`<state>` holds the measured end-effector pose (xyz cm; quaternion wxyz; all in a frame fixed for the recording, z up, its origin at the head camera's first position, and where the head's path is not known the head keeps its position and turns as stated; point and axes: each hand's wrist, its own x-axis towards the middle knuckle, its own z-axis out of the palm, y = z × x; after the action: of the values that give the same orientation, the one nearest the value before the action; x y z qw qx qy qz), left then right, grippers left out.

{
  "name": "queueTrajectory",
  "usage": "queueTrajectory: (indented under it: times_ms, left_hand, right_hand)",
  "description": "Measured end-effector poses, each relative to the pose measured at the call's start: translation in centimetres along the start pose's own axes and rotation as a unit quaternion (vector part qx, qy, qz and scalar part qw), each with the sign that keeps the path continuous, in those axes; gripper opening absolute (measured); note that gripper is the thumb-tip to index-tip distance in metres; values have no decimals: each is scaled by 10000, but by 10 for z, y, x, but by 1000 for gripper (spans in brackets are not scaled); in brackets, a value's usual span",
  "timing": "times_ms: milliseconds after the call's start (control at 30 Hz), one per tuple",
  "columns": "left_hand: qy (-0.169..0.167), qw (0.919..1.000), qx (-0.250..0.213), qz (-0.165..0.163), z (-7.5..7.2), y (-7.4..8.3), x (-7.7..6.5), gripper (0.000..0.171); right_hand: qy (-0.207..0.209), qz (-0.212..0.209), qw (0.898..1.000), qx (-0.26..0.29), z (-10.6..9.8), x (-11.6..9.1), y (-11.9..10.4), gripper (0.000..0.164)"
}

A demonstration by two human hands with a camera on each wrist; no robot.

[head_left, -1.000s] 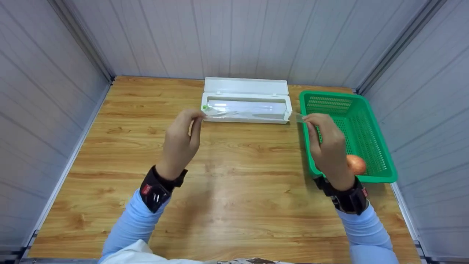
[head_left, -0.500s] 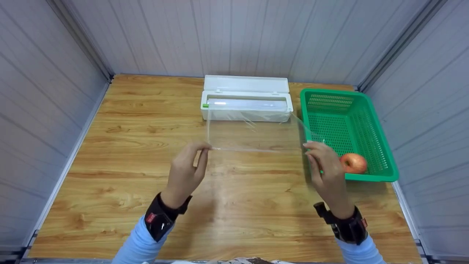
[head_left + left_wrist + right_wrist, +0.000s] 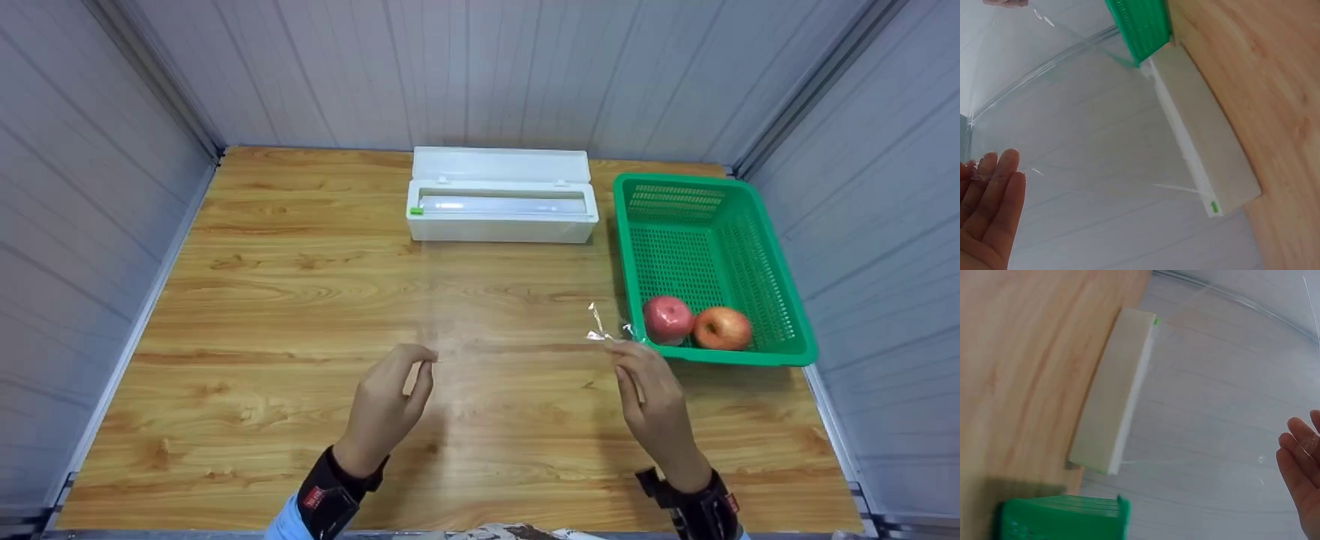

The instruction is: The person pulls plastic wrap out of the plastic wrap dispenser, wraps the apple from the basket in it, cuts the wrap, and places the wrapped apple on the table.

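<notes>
A thin sheet of clear cling film (image 3: 1089, 124) runs from the white dispenser box (image 3: 502, 231) toward both hands, taut in the wrist views. My left hand (image 3: 390, 405) pinches one front corner between thumb and fingertips, over the middle of the table. To the right, my right hand (image 3: 656, 397) pinches the other corner, where a crumpled, glinting bit of film sticks out past the fingertips. The box lies at the back with its lid raised, a clear roll (image 3: 502, 205) inside and a green slider (image 3: 416, 211) at the left end.
On the right stands a green basket (image 3: 679, 259) with a pinkish-red apple (image 3: 668, 320) and an orange-red apple (image 3: 722, 328) near its front edge. Ribbed grey panels (image 3: 510, 75) wall the wooden table (image 3: 300, 300) at the back and sides.
Both hands have drawn back from the box toward the body, pulling the film out with them. The pinkish-red apple, earlier behind the right hand, now shows.
</notes>
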<state>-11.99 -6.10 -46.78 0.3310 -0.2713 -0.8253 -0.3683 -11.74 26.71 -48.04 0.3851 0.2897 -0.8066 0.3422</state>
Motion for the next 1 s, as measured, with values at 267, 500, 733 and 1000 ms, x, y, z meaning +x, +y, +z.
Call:
queueTrajectory:
  times_ms: [267, 500, 733, 1000]
  left_hand:
    - [-259, 9988, 226, -338, 14, -8, -27, 21]
    - [-503, 9961, 257, -683, 27, -17, -40, 21]
    - [-1043, 9843, -16, -1427, 38, -24, -47, 16]
    - [-1515, 9618, -401, -2245, 50, -39, -54, 12]
  right_hand:
    - [-547, 343, 9978, -159, 10, -29, 5, 26]
    - [-948, 635, 9930, -292, 17, -44, 12, 8]
    - [-1446, 963, 9820, -736, 24, -55, 19, 22]
    - [-2107, 1186, 9659, -924, 36, -64, 28, 31]
